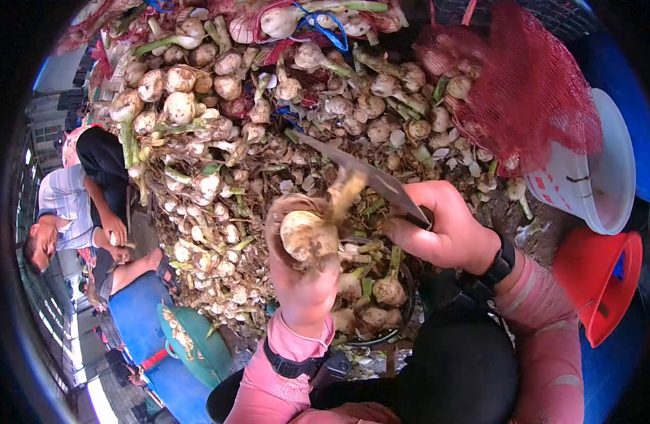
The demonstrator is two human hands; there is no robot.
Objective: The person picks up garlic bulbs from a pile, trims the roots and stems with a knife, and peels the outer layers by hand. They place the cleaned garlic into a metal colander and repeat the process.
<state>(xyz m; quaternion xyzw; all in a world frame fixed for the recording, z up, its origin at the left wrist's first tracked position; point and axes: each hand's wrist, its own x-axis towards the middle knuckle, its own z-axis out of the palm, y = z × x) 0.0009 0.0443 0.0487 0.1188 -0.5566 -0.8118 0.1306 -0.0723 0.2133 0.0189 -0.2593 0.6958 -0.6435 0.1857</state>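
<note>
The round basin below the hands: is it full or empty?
Looks full: garlic bulbs crowd the basin right out to its rim, though how deep they go cannot be seen.

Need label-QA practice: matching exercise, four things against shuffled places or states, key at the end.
1. Knife
2. Gripped garlic bulb
3. White bucket
4. Red bucket

A. Cupped in the left hand
B. Far right, just below another bucket in the picture
C. Held by the right hand
D. Beside the red mesh bag

Pairs: 1-C, 2-A, 3-D, 4-B
</note>
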